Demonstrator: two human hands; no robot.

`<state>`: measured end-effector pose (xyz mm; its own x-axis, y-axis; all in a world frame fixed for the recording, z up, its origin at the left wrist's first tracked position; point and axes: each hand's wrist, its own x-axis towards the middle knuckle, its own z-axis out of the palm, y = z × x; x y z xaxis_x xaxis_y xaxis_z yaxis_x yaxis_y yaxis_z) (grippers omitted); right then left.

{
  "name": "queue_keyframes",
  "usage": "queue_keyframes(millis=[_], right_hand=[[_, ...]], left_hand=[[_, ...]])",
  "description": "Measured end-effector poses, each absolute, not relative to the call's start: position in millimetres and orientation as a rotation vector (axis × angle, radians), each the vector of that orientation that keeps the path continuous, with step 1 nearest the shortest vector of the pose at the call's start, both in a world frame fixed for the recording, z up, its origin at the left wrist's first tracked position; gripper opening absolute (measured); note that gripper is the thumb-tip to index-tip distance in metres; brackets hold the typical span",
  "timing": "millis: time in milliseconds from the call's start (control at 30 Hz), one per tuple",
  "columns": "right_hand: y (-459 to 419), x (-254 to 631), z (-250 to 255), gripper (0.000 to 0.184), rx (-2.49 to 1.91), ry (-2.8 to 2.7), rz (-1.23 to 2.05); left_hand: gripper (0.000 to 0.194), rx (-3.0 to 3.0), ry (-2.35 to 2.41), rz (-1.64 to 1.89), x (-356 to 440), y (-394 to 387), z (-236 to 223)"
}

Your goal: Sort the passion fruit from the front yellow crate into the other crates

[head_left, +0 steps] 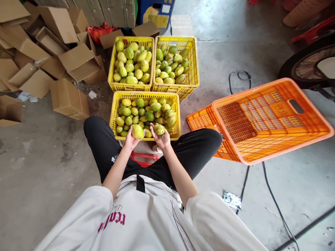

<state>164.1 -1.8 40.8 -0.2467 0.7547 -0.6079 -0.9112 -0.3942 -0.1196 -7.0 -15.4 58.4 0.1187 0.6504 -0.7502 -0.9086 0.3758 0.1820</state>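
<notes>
My left hand (131, 140) holds a yellow-green oval fruit (137, 131), its fingers curled around the lower left side. In my right hand (162, 139) lies a second oval fruit (159, 129), smaller-looking and mottled green and yellow, cradled with the fingers around it. Both hands are above the near edge of a yellow plastic crate (113, 115) between my knees. Several similar fruits (149, 115) fill the crate. What kind of fruit these are, I cannot tell for certain.
Behind stand two more yellow crates, the left crate (111, 66) fuller than the right crate (195, 62). An orange crate (272, 120) leans open at the right, with black cables (272, 190) beneath. Cardboard boxes (69, 97) pile up at the left. A wheel (295, 66) stands far right.
</notes>
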Motion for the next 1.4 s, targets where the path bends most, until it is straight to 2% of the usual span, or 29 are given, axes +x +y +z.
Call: queue_keyframes(millis=[167, 333, 467, 633, 833, 1233, 1400], right_hand=[[-3, 166, 42, 0.019, -0.698, 0.294, 1.932], [-6, 168, 45, 0.014, -0.725, 0.285, 1.888], [-5, 168, 44, 0.013, -0.769, 0.230, 1.869], [-4, 171, 37, 0.027, -0.906, 0.258, 1.895], [-2, 168, 31, 0.014, -1.064, 0.240, 1.878], [-3, 168, 33, 0.011, -0.970, 0.236, 1.837], [-5, 166, 42, 0.031, -0.698, 0.077, 1.858]], left_hand=[[0.018, -0.340, 0.901, 1.236, -9, -16, 59], [0.029, -0.296, 0.882, 1.116, -10, -19, 58], [0.030, -0.308, 0.901, 1.098, -11, -18, 59], [0.032, -0.329, 0.929, 1.099, -13, -16, 61], [0.030, -0.319, 1.039, 1.065, -11, -15, 60], [0.035, -0.242, 0.815, 1.134, -11, -19, 55], [0.035, -0.215, 0.749, 1.140, -12, -20, 61]])
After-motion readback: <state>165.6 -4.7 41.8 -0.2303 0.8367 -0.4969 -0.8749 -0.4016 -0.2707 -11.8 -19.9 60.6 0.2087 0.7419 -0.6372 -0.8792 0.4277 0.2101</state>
